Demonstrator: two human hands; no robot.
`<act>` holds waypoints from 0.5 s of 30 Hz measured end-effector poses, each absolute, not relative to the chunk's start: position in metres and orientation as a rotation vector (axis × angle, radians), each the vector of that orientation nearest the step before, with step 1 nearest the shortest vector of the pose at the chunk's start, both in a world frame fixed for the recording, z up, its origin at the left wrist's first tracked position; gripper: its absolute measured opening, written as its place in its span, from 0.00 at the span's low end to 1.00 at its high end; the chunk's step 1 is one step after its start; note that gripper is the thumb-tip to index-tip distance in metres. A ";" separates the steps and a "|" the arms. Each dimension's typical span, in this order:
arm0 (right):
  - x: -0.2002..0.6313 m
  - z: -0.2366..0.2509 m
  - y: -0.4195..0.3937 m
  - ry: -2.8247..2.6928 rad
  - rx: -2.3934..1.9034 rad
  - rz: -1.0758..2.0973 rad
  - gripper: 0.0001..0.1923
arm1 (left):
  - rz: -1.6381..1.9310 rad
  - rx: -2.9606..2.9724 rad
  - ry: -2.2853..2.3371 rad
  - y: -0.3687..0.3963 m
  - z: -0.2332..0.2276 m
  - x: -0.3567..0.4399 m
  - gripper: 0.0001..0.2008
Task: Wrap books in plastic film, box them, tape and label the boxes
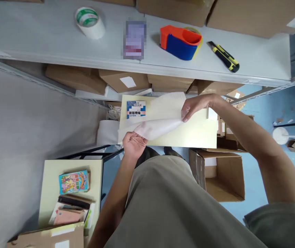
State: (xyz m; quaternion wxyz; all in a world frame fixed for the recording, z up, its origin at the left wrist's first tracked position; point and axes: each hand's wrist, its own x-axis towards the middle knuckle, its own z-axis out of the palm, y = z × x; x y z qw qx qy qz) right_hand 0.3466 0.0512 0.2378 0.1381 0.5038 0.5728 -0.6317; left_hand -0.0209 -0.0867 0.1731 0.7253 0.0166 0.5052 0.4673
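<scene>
Over a pale yellow board [201, 132] in front of me, both hands hold a thin white sheet of wrapping foam [160, 119]. My left hand [134, 144] pinches its lower left end. My right hand [195, 106] grips its upper right edge. A small blue-and-white book [136, 109] lies on the board just left of the sheet, partly beside it.
The grey shelf [46, 38] above carries a roll of white tape [90, 22], an orange-and-blue tape dispenser [180, 42] and a yellow-black utility knife [223, 56]. Cardboard boxes sit under the shelf. An open carton [223, 177] stands on the blue floor. Several books [73, 182] lie at lower left.
</scene>
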 end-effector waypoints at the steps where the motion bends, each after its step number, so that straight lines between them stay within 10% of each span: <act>1: 0.362 0.233 0.045 1.680 1.447 -1.825 0.23 | 1.039 0.040 1.150 -0.089 0.167 -0.009 0.06; 15: 0.451 0.106 0.014 1.857 1.999 -1.281 0.11 | 0.791 0.305 1.686 -0.107 0.042 0.061 0.07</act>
